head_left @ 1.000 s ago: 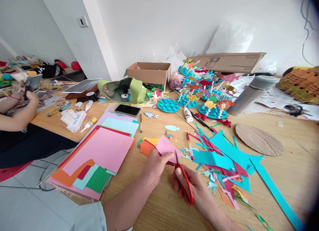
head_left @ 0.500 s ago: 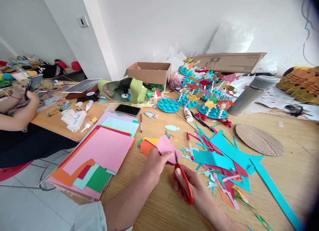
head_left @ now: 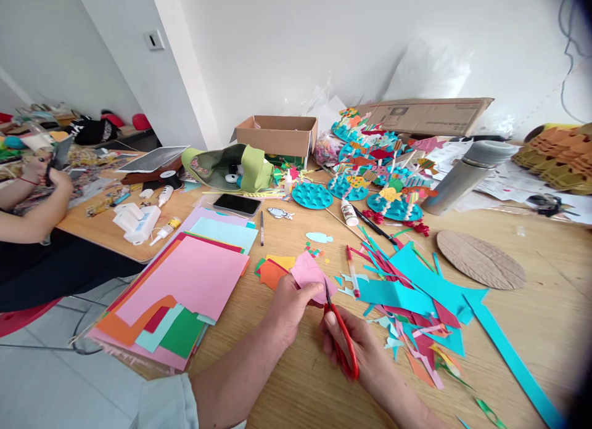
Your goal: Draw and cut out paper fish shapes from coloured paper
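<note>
A piece of pink paper (head_left: pixel 307 270) with faint drawn lines is pinched between the thumb and fingers of my left hand (head_left: pixel 289 306). My right hand (head_left: pixel 351 339) grips red-handled scissors (head_left: pixel 346 343), whose blades meet the paper's right edge. Just behind the paper lie orange and yellow paper pieces (head_left: pixel 272 273) and small coloured dots (head_left: pixel 314 250). A pale blue fish cutout (head_left: pixel 319 237) rests farther back. To the right of the paper is a red pen (head_left: pixel 352 272), beside blue and red paper scraps (head_left: pixel 416 293).
Coloured sheets (head_left: pixel 198 275) are stacked at left, near a phone (head_left: pixel 237 204). Blue discs with paper fish (head_left: pixel 393 201) stand at the back, beside a metal flask (head_left: pixel 467 176). A cardboard oval (head_left: pixel 481 259) lies at right. Another person's hands (head_left: pixel 58 176) hold something dark at far left.
Almost nothing differs. Both hands, the pink paper and the scissors stay in nearly the same place.
</note>
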Demonstrator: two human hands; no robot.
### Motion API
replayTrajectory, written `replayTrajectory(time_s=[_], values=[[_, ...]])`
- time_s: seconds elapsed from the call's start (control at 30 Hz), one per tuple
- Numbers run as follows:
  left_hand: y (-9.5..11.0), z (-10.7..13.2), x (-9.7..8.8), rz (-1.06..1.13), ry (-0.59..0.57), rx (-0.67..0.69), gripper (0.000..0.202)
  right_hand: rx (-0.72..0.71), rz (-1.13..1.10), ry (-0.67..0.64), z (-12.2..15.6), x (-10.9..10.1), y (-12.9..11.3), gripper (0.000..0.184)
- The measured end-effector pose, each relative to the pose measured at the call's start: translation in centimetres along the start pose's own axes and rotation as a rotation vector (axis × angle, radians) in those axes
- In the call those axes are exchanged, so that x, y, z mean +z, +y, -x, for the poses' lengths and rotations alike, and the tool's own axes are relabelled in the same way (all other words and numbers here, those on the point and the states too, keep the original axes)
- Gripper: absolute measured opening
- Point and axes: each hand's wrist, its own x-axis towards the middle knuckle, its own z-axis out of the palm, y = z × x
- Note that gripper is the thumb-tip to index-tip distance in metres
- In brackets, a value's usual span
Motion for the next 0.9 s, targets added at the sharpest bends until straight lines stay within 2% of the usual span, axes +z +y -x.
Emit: replayTrajectory(time_s=[0.33, 0.9], values=[[-0.1, -0.1, -0.1, 0.023, -0.003, -0.014, 0.020, -0.031, 0.009, -0.017, -0.1, -0.1, 0.6, 0.058], [-0.3, -0.2, -0.2, -0.053, 0.006, 0.005, 0.013, -0.031, 0.012, -0.026, -0.1, -0.2, 0.6, 0.057]])
